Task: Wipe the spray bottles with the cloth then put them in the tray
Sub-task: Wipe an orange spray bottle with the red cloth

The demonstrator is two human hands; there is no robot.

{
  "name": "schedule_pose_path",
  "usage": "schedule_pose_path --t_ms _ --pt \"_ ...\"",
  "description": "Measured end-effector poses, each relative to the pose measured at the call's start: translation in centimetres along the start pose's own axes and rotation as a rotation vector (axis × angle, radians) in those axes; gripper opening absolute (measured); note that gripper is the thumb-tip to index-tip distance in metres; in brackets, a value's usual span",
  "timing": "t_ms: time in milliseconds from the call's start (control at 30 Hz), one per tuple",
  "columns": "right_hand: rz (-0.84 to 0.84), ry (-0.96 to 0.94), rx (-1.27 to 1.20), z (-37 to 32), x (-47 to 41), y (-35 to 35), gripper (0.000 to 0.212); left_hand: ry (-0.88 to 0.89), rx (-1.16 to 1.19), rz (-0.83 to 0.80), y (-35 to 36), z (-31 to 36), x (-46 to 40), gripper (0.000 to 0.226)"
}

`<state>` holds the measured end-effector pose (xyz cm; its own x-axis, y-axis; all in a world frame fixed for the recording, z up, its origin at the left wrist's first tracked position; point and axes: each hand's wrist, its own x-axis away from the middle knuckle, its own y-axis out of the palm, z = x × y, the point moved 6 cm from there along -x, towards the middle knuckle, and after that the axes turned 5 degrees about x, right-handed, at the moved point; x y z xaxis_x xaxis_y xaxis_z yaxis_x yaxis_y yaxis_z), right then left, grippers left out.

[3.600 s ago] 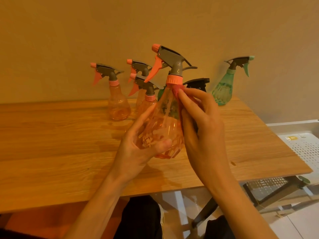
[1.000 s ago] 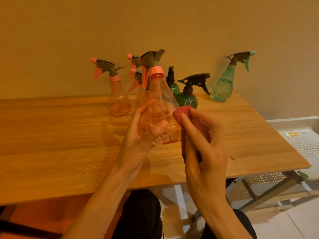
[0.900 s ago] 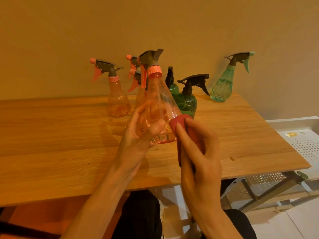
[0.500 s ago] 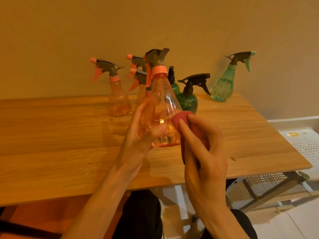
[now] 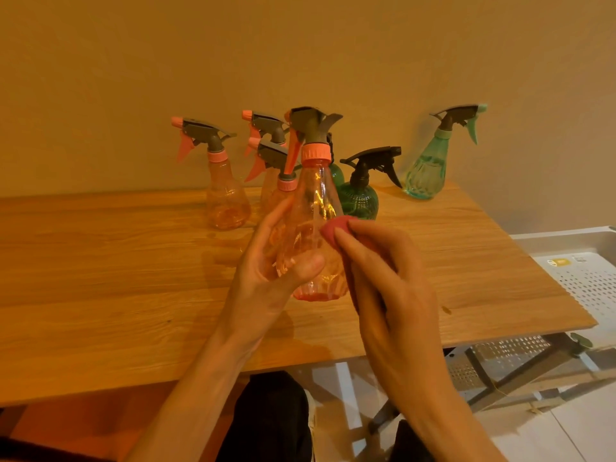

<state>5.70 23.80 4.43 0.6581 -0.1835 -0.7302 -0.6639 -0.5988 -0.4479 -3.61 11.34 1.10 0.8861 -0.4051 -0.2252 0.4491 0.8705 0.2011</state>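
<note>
A wooden table (image 5: pixel 100 278) stands against a tan wall, with a white perforated tray (image 5: pixel 586 278) just beside its right end, set lower. Spray bottles stand along the table's far edge: three orange ones (image 5: pixel 226 201) at left, a dark green bottle (image 5: pixel 361 195) near the middle and a pale green bottle (image 5: pixel 430 168) toward the right. In front, held upright above the tabletop, is an orange spray bottle (image 5: pixel 313 228). The left hand (image 5: pixel 266 278) grips its lower body, fingers curled behind and thumb across the front. The right hand (image 5: pixel 393 281), fingers curled, presses a red cloth (image 5: pixel 333 228) against the bottle's right side.
</note>
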Motion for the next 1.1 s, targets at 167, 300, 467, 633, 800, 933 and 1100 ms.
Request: schedule_pose_path --t_ms 167,300,467,633,800,933,1100 --pt "-0.018 -0.010 -0.025 -0.2 -3.6 0.1 0.061 0.047 -0.036 -0.025 0.0 0.5 0.2 0.092" --pt "-0.019 -0.033 0.049 -0.4 -1.9 0.0 0.047 0.067 -0.039 -0.023 -0.1 0.5 0.1 0.092" --pt "0.005 -0.041 0.071 -0.3 0.2 0.0 0.040 0.096 -0.078 -0.022 -0.1 0.4 0.2 0.085" --pt "0.000 -0.050 0.053 0.1 -3.8 0.0 0.058 0.106 -0.066 -0.067 0.5 0.6 0.5 0.082" --pt "0.003 0.011 -0.083 0.6 -5.6 0.2 0.046 0.125 -0.072 -0.066 0.6 1.1 0.3 0.083" --pt "-0.064 -0.051 0.048 0.2 -2.6 0.2 0.047 0.119 -0.052 -0.047 0.1 0.8 0.2 0.085" --pt "-0.086 -0.020 0.066 -0.2 1.9 -0.2 0.042 0.119 -0.059 -0.023 -0.1 0.4 0.1 0.085"
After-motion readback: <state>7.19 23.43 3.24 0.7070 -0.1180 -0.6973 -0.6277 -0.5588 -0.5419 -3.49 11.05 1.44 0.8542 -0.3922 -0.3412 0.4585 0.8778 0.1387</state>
